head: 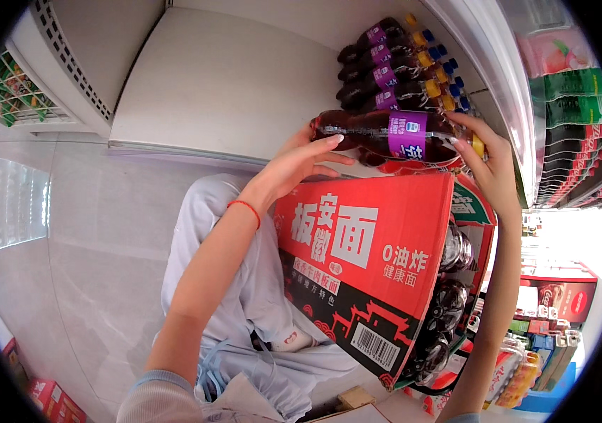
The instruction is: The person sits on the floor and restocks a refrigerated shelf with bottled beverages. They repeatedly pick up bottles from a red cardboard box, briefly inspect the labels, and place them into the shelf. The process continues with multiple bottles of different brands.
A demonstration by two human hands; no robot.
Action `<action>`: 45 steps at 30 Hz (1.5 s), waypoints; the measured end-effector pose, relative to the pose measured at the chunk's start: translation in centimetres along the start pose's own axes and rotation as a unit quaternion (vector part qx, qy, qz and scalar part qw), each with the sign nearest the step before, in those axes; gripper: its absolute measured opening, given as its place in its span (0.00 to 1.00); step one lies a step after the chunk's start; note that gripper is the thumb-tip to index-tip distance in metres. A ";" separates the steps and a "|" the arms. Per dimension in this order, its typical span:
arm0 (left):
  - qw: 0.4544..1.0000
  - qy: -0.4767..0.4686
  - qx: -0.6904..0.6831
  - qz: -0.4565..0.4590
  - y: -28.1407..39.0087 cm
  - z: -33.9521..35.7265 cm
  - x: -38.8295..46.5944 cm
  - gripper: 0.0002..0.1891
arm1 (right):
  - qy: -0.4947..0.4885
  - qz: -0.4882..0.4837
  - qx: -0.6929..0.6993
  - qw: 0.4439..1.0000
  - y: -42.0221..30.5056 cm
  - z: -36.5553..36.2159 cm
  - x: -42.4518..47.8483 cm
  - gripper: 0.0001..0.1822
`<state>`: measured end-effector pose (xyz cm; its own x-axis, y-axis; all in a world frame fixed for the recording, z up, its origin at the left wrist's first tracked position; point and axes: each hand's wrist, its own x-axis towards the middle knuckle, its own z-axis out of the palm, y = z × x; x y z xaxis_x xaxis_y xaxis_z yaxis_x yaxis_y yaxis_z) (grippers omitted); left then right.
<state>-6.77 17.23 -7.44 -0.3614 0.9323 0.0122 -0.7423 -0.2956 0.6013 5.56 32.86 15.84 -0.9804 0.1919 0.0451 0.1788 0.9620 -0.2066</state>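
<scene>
A dark purple-red soda bottle (369,129) with a purple label and yellow cap lies sideways between my hands. My right hand (491,158) grips it around the neck and cap end. My left hand (295,156) holds the base end, its thumb over the bottle and its other fingers spread below. Right under the bottle, an open red and black cardboard carton (364,227) bearing writing leans by my legs. Several dark bottles (447,306) show inside its open side. Beyond my hands, similar purple-labelled bottles (385,76) are lined up on a white shelf (216,79).
Cola bottles (570,164) and green bottles (570,84) fill another shelf at the right. Packaged drinks (517,370) stand lower right. A wire basket with green packets (21,87) is at upper left, and a red box (55,402) sits on the tiled floor (105,227).
</scene>
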 end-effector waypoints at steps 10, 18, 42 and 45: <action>0.994 0.043 -0.047 -0.086 -1.5 -1.9 1.6 0.27 | 0.024 0.033 0.008 0.999 2.3 1.0 0.9 0.13; 0.992 0.089 0.014 -0.092 -3.2 -2.0 2.1 0.25 | 0.016 0.010 -0.057 0.998 4.3 2.3 1.9 0.13; 0.989 0.049 0.015 -0.139 -6.5 -2.3 4.5 0.39 | -0.050 0.077 -0.031 0.995 5.5 3.4 3.0 0.18; 0.989 0.050 0.008 -0.139 -6.4 -2.2 4.5 0.40 | -0.047 0.107 0.001 0.993 6.7 3.5 2.9 0.19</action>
<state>-4.87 22.83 -12.96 -0.1987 0.9515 -0.2349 -0.8121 -0.0257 0.5829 3.58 39.13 11.14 -0.9233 0.3732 -0.0910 0.3841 0.9005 -0.2036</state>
